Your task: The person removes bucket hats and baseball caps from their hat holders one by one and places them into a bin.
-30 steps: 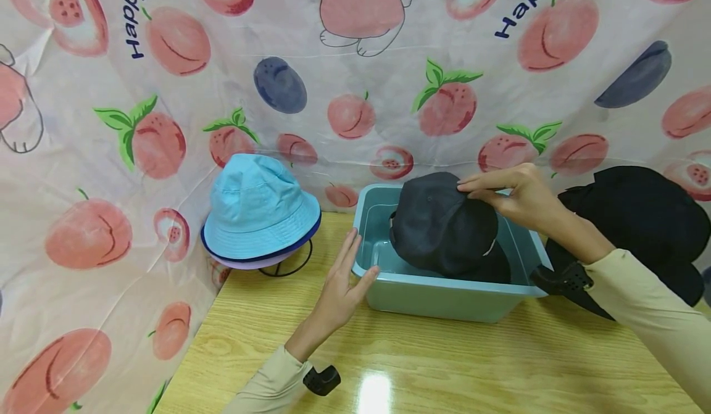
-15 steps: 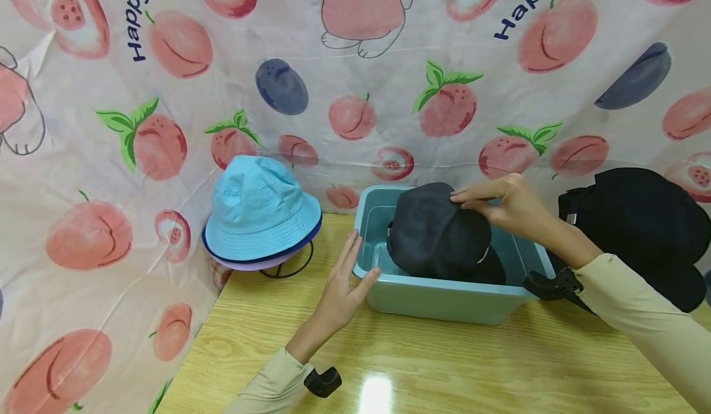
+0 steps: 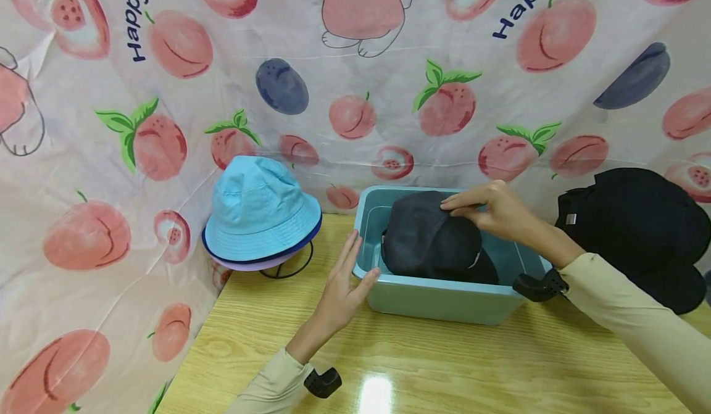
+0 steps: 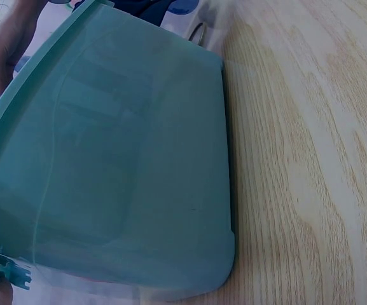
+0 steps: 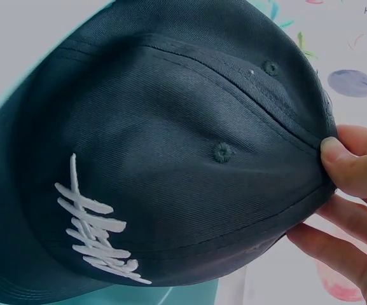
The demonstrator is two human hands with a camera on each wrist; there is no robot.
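My right hand [image 3: 489, 207] pinches the crown of a black baseball cap [image 3: 422, 235], thumb on one side and fingers on the other. Most of the cap is down inside a blue-green plastic bin [image 3: 439, 300]. White embroidery on the cap's front shows in the right wrist view, where the cap [image 5: 170, 127] hangs from the fingertips. My left hand [image 3: 336, 290] lies with straight fingers against the bin's left front corner. In the left wrist view the bin's outer wall [image 4: 132, 152] fills much of the picture.
Left of the bin, a light-blue bucket hat [image 3: 261, 210] tops a stack of hats on a black wire stand [image 3: 289, 269]. More black caps [image 3: 639, 235] sit at the right. A fruit-print cloth [image 3: 344, 62] hangs behind the wooden table [image 3: 444, 364].
My right hand has moved down and left, carrying the black cap deeper into the bin. The left hand stays at the bin's corner.
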